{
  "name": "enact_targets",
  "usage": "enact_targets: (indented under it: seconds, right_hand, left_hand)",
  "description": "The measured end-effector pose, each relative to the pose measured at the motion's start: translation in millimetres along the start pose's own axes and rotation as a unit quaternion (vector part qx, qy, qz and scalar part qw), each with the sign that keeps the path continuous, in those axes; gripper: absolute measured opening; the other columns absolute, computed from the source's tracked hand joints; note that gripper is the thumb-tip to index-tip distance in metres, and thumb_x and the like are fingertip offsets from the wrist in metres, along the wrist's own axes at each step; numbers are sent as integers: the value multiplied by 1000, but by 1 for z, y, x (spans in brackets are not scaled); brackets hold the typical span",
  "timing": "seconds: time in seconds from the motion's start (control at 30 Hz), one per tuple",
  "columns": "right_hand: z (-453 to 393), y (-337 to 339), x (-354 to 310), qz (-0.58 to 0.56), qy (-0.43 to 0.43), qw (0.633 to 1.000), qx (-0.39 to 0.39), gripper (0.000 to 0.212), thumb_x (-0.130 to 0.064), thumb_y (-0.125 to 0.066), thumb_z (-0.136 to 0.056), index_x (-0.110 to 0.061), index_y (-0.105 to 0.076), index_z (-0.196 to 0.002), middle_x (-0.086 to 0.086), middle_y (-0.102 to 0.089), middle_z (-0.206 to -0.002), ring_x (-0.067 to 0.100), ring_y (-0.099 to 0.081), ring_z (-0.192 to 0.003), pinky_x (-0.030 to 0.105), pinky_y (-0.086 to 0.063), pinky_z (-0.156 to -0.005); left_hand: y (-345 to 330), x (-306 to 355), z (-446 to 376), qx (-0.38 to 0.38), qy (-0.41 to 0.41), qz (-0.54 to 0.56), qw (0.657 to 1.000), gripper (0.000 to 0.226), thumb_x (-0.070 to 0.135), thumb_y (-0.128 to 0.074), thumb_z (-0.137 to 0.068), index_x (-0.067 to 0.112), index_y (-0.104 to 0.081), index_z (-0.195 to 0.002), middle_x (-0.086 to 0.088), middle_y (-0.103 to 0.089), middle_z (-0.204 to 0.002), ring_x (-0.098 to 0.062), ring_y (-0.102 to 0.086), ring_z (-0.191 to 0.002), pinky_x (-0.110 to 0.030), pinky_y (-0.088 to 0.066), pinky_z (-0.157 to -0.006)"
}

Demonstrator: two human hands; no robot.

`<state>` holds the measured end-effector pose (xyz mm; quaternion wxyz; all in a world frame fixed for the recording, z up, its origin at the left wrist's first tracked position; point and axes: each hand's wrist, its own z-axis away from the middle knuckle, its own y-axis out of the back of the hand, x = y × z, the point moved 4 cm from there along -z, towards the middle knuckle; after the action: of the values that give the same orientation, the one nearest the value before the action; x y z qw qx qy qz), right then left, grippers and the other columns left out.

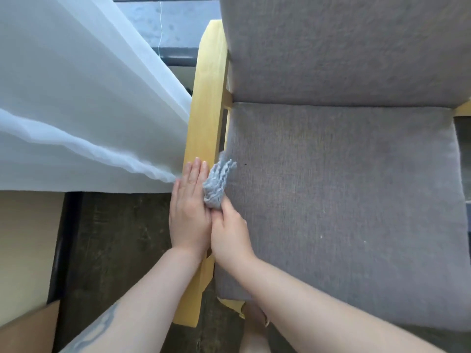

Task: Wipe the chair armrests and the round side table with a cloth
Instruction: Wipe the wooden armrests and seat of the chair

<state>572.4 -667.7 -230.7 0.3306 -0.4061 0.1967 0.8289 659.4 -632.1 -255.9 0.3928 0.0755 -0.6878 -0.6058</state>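
Your left hand [190, 212] lies flat, fingers straight, on the wooden armrest [206, 103], grasping nothing. Just right of it, your right hand [230, 233] pinches the bunched grey cloth [216, 186], which sits between the armrest and seat cushion [344, 187].
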Motion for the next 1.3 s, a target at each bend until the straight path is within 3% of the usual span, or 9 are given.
enact_targets:
  seconds: [0.07,0.13,0.33,0.5,0.67,0.83,1.03,1.23,1.3]
  right_hand:
    - [-44,9,-13,37,-12,999,-6,39,-16,-38,-99,-27,-48,-135,4,-62,-124,23,-54,-116,19,-34,-79]
    - [-88,17,-33,41,-21,999,18,37,-15,-37,-99,-22,-49,-133,10,-61,-125,29,-52,-117,25,-36,-84]
    - [-50,4,-28,-17,5,1000,22,42,-18,-39,-101,-32,-41,-141,-6,-59,-130,10,-52,-119,17,-37,-94]
    - [-123,21,-54,34,11,997,71,46,-14,-38,-99,-26,-40,-143,4,-60,-128,25,-52,-118,28,-39,-94]
    - [-86,7,-58,27,74,995,65,57,-7,-37,-99,-33,-27,-149,-12,-32,-152,1,-31,-134,3,-22,-100]
    - [-163,27,-79,66,28,992,102,50,-16,-37,-101,-29,-29,-148,5,-55,-135,28,-51,-120,26,-35,-89]
    - [-133,18,-70,78,52,992,81,50,-18,-38,-100,-30,-29,-148,5,-56,-134,30,-52,-117,27,-35,-85]
    - [-218,43,-109,94,30,990,104,43,-24,-37,-100,-23,-37,-144,7,-54,-130,26,-49,-119,24,-36,-90]
    - [-199,38,-99,114,52,987,103,43,-22,-39,-100,-25,-40,-143,6,-56,-129,25,-51,-118,20,-34,-83]
  left_hand:
    - [-1,1,1,25,1,-23,999,53,11,-37,-94,9,-37,-147,-2,-31,-155,-11,-19,-146,-41,-20,-118]
    - [-1,3,0,34,-8,-36,999,54,4,-40,-91,7,-39,-145,-6,-34,-153,-16,-23,-145,-40,-21,-118]
    - [-3,0,-2,19,-16,-64,998,52,9,-44,-93,0,-37,-144,-11,-33,-153,-20,-25,-144,-42,-23,-117]
    - [2,5,-1,11,0,-61,998,52,13,-32,-94,3,-38,-145,-9,-33,-154,-21,-23,-146,-47,-22,-117]
    - [-1,3,-1,1,-2,-81,997,54,16,-35,-95,5,-32,-147,-7,-29,-155,-19,-19,-147,-49,-21,-116]
    - [1,6,-2,2,2,-83,997,52,15,-32,-96,4,-35,-146,-8,-30,-154,-20,-21,-146,-48,-23,-116]
    - [1,4,-2,-10,6,-86,996,52,16,-30,-96,5,-33,-147,-7,-29,-155,-21,-21,-146,-46,-19,-117]
    - [1,5,-1,-17,15,-73,997,51,17,-32,-99,9,-30,-149,-4,-26,-157,-17,-15,-148,-44,-17,-119]
    - [1,5,-2,-11,13,-70,997,51,17,-30,-99,8,-31,-149,-5,-28,-156,-18,-18,-147,-46,-18,-119]
